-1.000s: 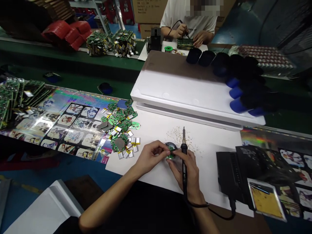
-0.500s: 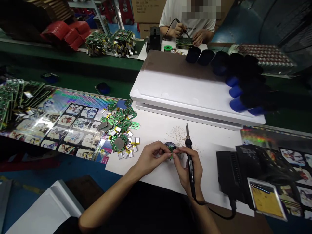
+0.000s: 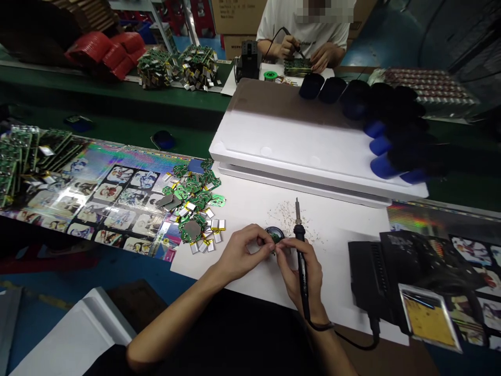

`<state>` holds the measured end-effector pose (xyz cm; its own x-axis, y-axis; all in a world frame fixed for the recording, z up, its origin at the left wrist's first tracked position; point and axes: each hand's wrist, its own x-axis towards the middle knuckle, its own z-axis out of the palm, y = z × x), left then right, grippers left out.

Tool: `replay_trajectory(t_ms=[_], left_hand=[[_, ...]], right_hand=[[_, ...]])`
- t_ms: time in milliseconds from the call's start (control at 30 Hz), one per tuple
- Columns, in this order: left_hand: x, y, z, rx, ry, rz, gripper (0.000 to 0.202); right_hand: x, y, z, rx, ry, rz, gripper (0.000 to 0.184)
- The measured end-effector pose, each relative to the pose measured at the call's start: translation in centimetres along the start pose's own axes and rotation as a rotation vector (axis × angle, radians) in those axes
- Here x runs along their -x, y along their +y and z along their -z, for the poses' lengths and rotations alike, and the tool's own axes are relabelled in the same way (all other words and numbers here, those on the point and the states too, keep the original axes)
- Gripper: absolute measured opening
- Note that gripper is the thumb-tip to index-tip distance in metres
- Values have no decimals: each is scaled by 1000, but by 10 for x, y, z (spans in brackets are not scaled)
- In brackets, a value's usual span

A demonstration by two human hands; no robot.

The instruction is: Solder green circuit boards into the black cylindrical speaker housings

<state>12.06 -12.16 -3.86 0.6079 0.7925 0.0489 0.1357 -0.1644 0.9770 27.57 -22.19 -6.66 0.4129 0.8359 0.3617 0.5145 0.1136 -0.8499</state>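
Note:
My left hand (image 3: 247, 249) is closed in a pinch at a small green circuit board (image 3: 276, 238), most of which my fingers hide. Opposite it, the thumb and forefinger of my right hand (image 3: 299, 266) pinch at the same spot. A soldering iron (image 3: 300, 261) rests in my right hand, its metal tip pointing up and away from me. Just beyond my fingertips is a round dark blue housing (image 3: 273, 232), partly covered by the left hand. White paper (image 3: 242, 209) lies beneath, with small scattered bits (image 3: 287, 216) on it.
Left of my hands lies a pile of green boards with silver battery cells (image 3: 195, 203). White foam slabs (image 3: 313, 141) bearing dark blue round housings (image 3: 381, 166) stand ahead. A black soldering station (image 3: 368, 277) and a sponge tray (image 3: 428, 316) sit right. Across, a co-worker's hands (image 3: 289, 48) solder boards.
The soldering iron has shifted slightly left with my right hand. My fingertips have drawn closer together, and less of the green board shows between them.

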Motion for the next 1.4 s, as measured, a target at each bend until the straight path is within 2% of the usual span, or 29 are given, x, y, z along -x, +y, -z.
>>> replay_trajectory(t_ms=[133, 333, 500, 667, 767, 833, 933, 1033, 1133, 1267, 1400], left_hand=[[1, 0, -1, 35, 7, 20, 11], [1, -1, 6, -54, -52, -55, 8], [1, -5, 10, -75, -57, -100, 5], [-3, -10, 18, -158, -54, -185, 4], [-8, -13, 23, -238, -108, -282, 6], [-13, -15, 25, -287, -157, -347, 6], [-18, -17, 27, -319, -233, -403, 7], [-21, -16, 29, -336, -273, -410, 7], [-22, -15, 29, -338, -282, -402, 9], [-20, -16, 28, -308, -274, -368, 9], [-17, -19, 26, -299, -256, -351, 8]], right_hand=[[1, 0, 1, -21, -25, 4, 27], [0, -1, 2, -1, -32, 33, 29], [-1, 0, 1, -11, -72, 52, 30], [-9, 0, 21, 82, 4, 43, 25], [-9, -5, 37, 10, 11, -46, 18], [-7, -9, 45, -167, 15, -152, 27], [-3, -11, 54, -360, 116, -289, 42], [0, -7, 64, -230, 114, -325, 33], [5, -1, 74, -30, 120, -267, 21], [9, -1, 76, -76, 186, -244, 17], [5, -2, 73, -77, 162, -227, 20]])
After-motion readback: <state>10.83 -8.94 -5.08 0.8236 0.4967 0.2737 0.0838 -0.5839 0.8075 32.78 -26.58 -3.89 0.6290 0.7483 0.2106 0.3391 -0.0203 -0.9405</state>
